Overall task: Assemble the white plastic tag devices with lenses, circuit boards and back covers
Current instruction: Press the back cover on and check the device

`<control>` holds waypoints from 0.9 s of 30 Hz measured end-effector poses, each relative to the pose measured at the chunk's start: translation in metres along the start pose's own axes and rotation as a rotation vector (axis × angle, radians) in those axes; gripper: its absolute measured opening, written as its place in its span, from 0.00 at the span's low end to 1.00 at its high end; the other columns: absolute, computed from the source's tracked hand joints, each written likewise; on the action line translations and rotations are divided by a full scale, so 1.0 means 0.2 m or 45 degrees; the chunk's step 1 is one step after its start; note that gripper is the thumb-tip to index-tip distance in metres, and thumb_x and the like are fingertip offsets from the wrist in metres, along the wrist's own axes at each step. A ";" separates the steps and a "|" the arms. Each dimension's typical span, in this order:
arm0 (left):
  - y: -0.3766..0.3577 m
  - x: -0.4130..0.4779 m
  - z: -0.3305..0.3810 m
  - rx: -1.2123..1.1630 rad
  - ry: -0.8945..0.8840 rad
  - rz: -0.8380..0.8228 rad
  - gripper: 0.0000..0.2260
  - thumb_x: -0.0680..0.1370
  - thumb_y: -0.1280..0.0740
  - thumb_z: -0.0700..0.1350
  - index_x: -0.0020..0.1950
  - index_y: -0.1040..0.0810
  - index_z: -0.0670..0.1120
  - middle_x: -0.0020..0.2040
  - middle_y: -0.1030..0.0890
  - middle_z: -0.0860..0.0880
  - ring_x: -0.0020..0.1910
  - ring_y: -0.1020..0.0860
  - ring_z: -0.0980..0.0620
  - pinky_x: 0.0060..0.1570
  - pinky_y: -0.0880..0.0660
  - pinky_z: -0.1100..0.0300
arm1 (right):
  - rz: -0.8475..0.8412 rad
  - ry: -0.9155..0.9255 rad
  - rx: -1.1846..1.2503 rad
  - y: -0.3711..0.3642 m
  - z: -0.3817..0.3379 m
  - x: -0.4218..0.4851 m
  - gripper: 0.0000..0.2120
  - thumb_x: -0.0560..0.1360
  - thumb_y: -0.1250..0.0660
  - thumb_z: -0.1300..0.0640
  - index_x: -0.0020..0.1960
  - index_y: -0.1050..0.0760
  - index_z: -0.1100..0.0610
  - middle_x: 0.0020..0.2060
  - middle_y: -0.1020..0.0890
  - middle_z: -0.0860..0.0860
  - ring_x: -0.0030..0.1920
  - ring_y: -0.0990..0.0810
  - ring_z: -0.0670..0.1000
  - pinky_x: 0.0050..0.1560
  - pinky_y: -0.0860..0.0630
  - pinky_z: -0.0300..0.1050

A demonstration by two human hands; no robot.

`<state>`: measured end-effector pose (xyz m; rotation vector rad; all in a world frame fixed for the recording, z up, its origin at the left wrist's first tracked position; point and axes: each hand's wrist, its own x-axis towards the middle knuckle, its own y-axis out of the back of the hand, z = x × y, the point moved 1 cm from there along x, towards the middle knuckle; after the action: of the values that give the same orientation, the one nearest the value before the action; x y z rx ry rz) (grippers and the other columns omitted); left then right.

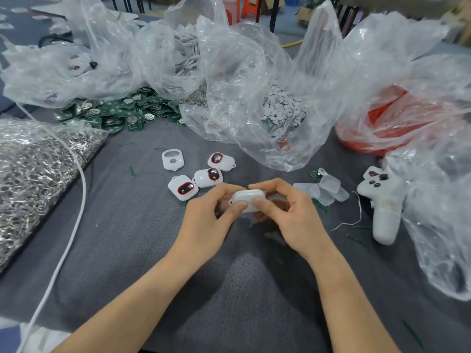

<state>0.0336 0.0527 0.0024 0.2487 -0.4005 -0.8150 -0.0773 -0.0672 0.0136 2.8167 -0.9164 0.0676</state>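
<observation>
- Step in hand, as judged: closing the shell of a white tag device (pixel 248 200), gripped between left hand (pixel 211 212) and right hand (pixel 288 212) just above the grey worktop (pixel 127 225), near its front middle.
- Left hand: thumb pressed on the near face, fingers curled over the far edge. Right hand: mirrored. Both wrapped round the same shell, thumbs side by side.
- For a good result: press evenly with both thumbs, working along the seam rather than at one corner.
- Keep the small hanging loop at the left end free of the fingers.
- Feel for a flush edge all round before setting down.
- Likely risks: a cover seated askew, or a board pinched inside. Not checkable here, with the inner parts hidden from view.
- Held device: rounded-rectangular, glossy white, plain face toward the camera, slightly blurred. Lens side not visible.
- For comparison: three finished tags (pixel 208 177) lying just beyond the hands, each white with a dark oval lens ringed in red and a loop at one end.
- Empty front shell (pixel 172 159) beside them to the left, with an open lens window and a small round hole.
- Supplies: green circuit boards (pixel 114 113) heaped at the back left.
- Also translucent plastic pieces (pixel 328 189) just right of the right hand, with one loose board at their far edge.
</observation>
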 end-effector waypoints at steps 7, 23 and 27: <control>0.00 0.00 0.01 -0.284 -0.038 -0.018 0.05 0.79 0.35 0.41 0.51 0.21 0.50 0.47 0.16 0.54 0.45 0.17 0.53 0.44 0.19 0.56 | 0.052 0.120 -0.001 -0.03 -0.02 -0.02 0.12 0.74 0.31 0.66 0.51 0.20 0.51 0.44 0.16 0.52 0.42 0.18 0.56 0.43 0.18 0.48; 0.00 0.00 0.02 -0.404 -0.014 -0.092 0.05 0.78 0.34 0.36 0.52 0.21 0.43 0.48 0.15 0.50 0.47 0.17 0.53 0.47 0.22 0.65 | 0.102 0.150 0.013 -0.04 -0.03 -0.02 0.03 0.73 0.29 0.61 0.46 0.22 0.57 0.40 0.17 0.51 0.39 0.17 0.52 0.39 0.21 0.38; 0.01 0.00 0.02 -0.395 -0.001 -0.077 0.04 0.78 0.34 0.42 0.51 0.21 0.46 0.47 0.15 0.51 0.47 0.17 0.54 0.47 0.22 0.63 | 0.128 0.241 -0.049 -0.05 -0.03 -0.02 0.05 0.74 0.30 0.60 0.44 0.22 0.51 0.41 0.19 0.55 0.38 0.19 0.54 0.37 0.22 0.38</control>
<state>0.0324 0.0533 0.0072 -0.0282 -0.2634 -0.9240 -0.0750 -0.0556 0.0170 2.6715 -1.0014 0.3201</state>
